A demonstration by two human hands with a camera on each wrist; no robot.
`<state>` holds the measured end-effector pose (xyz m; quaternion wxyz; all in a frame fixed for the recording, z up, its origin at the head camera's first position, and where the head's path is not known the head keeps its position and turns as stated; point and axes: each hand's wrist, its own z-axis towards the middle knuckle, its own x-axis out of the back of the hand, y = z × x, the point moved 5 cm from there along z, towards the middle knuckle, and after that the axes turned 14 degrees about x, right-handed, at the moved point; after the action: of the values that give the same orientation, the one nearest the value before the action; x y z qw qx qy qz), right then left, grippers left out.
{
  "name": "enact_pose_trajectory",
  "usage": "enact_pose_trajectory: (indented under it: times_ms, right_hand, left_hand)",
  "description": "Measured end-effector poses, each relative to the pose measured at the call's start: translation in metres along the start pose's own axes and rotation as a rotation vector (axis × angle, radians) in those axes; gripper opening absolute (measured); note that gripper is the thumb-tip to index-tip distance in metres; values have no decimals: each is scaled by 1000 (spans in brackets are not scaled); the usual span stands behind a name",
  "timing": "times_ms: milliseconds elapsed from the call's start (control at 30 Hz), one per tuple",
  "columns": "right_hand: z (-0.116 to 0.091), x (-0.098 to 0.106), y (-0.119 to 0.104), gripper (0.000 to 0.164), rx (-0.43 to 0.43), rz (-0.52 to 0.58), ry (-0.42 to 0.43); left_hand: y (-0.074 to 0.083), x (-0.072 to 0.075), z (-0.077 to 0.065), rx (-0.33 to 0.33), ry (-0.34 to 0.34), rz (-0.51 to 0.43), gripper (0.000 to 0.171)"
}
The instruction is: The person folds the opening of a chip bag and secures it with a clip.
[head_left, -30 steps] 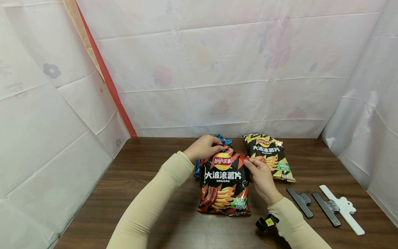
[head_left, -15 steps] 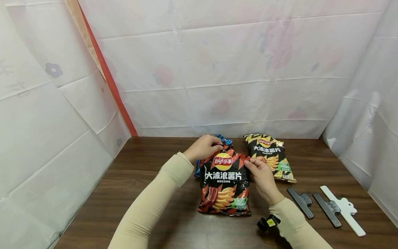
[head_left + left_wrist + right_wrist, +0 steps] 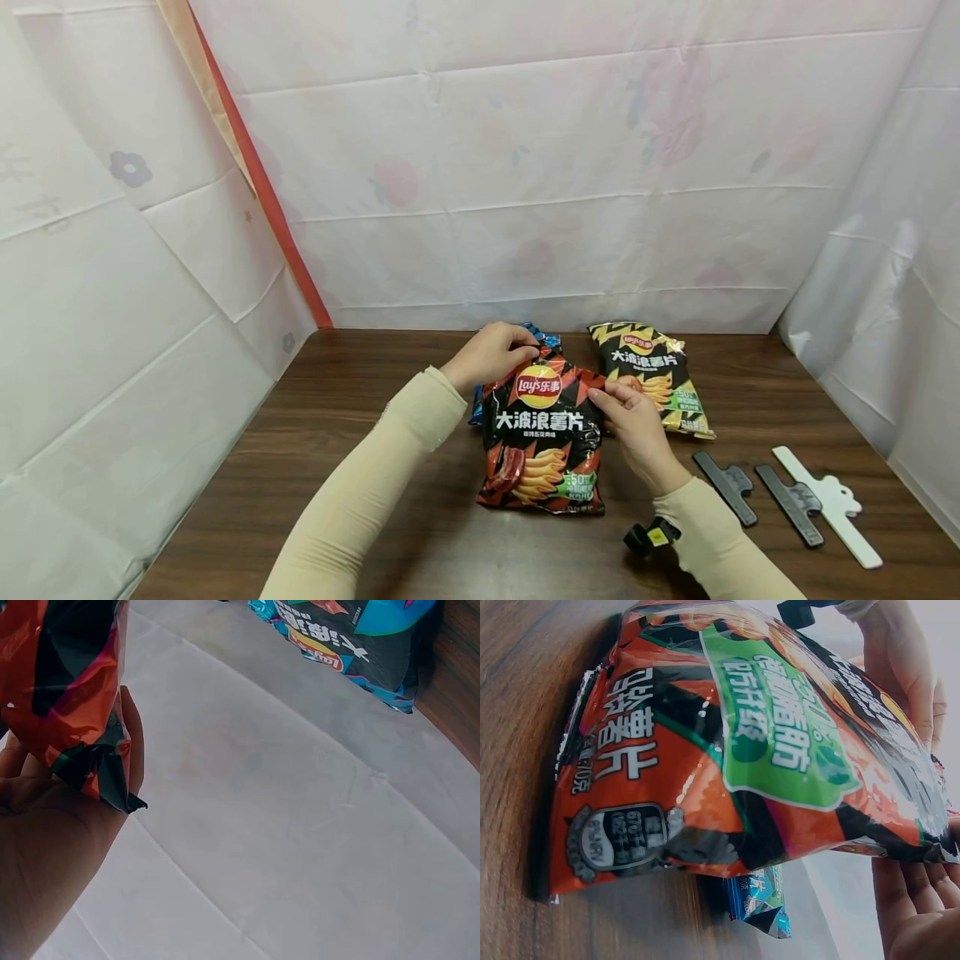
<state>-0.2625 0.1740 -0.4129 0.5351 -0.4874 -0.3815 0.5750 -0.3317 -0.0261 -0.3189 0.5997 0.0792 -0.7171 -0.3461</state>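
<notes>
A red and black bag of potato chips [image 3: 542, 446] stands nearly upright at mid-table, front print facing the head camera. My left hand [image 3: 489, 357] pinches its upper left corner. At the upper right corner, the thumb and fingers of my right hand [image 3: 637, 429] pinch the edge. The right wrist view shows the bag [image 3: 682, 761] close up, its bottom end low by the wood, with my right hand [image 3: 922, 907] at the far top corner. A blue bag of chips [image 3: 551, 342] is mostly hidden behind the red one; the left wrist view shows more of that blue bag [image 3: 375, 645].
A yellow and black bag of chips [image 3: 651, 379] lies at the back right. Two dark bag clips [image 3: 726, 487] and a white clip [image 3: 828, 504] lie on the right of the wooden table [image 3: 300, 467]. White cloth [image 3: 450, 150] hangs around the back and sides.
The red bag's lower end has risen slightly in the head view over the last half second. Both hands keep their grip on its top corners and have barely moved.
</notes>
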Motion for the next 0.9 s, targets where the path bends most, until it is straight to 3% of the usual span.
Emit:
enact_pose_trajectory:
  times_ms: [300,567,900]
  right_hand:
    - [-1,0,-3,20,35,-91,2]
    - [-2,0,-4,18,70,-128,2]
    - [-3,0,-8,23,91,-208,14]
  left_hand:
    - [-1,2,-2,-28,15,-23,21]
    - [-2,2,-4,-20,-9,-67,19]
    - [-3,3,-6,-21,19,-61,20]
